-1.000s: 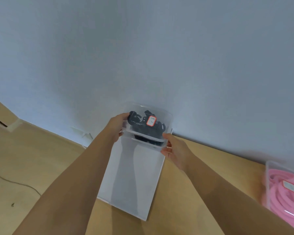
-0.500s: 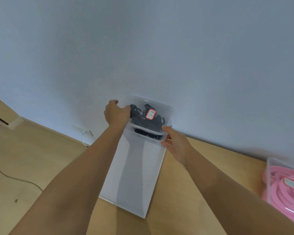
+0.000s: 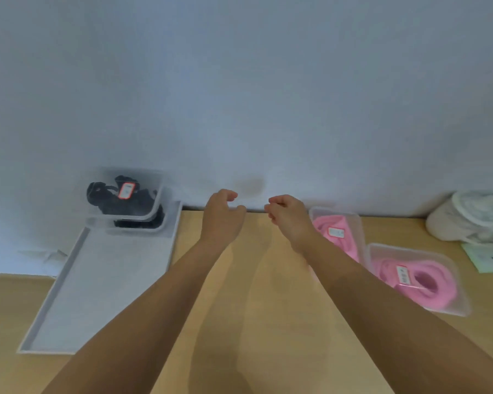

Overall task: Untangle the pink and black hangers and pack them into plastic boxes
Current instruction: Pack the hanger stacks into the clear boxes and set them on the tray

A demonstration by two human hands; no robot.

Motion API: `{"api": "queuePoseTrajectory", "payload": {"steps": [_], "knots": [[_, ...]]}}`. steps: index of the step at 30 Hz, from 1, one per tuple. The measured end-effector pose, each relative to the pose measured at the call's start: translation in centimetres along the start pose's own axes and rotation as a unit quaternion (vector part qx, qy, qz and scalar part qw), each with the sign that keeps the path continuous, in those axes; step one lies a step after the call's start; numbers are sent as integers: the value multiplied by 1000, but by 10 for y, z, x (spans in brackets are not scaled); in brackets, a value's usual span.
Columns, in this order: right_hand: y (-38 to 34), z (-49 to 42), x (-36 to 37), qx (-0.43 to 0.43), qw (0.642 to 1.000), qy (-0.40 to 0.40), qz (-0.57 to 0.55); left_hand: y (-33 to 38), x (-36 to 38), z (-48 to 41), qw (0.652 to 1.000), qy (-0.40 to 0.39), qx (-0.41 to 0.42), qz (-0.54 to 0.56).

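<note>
Soft, even, rather dim light fills the scene, with no glare. The forearms cast faint broad shadows on the wooden table (image 3: 268,322), and a pale smudge of shadow lies on the wall (image 3: 248,184) just above the empty left hand (image 3: 222,214). The whole frame is slightly blurred, and the wide lens bends the edges.

Clear plastic boxes (image 3: 416,280); matt wooden table (image 3: 239,322).
</note>
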State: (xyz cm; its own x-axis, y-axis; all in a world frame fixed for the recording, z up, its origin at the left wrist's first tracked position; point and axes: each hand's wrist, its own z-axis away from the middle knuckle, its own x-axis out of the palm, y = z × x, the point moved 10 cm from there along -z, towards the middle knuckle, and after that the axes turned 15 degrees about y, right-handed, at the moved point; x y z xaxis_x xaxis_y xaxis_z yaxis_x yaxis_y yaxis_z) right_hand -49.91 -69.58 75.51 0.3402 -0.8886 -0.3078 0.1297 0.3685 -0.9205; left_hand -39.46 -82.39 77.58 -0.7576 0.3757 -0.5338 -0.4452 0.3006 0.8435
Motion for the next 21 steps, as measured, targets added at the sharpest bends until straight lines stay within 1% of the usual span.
{"api": "queuePoseTrajectory", "payload": {"steps": [2, 4, 7, 9, 11, 13, 16, 19, 21], "knots": [[8, -8, -53, -24, 998, 47, 25, 8, 43, 26, 999, -45, 2, -29], [21, -13, -103, -46, 994, 78, 61, 20, 78, 55, 996, -70, 17, -54], [44, -19, -167, -65, 984, 115, 123, 54, 111, 99, 988, -79, 104, -79], [61, -21, -203, -61, 978, 138, 146, 76, 132, 129, 977, -104, 170, -71], [76, -22, -230, -46, 975, 147, 161, 93, 152, 154, 967, -128, 211, -68], [89, -21, -251, -28, 978, 150, 144, 106, 168, 170, 962, -145, 219, -81], [101, -19, -275, -14, 978, 151, 142, 117, 196, 184, 949, -170, 229, -136], [107, -19, -296, -30, 970, 161, 180, 121, 224, 193, 910, -194, 289, -224], [114, -19, -314, -29, 959, 187, 212, 120, 238, 196, 893, -211, 310, -249]]}}
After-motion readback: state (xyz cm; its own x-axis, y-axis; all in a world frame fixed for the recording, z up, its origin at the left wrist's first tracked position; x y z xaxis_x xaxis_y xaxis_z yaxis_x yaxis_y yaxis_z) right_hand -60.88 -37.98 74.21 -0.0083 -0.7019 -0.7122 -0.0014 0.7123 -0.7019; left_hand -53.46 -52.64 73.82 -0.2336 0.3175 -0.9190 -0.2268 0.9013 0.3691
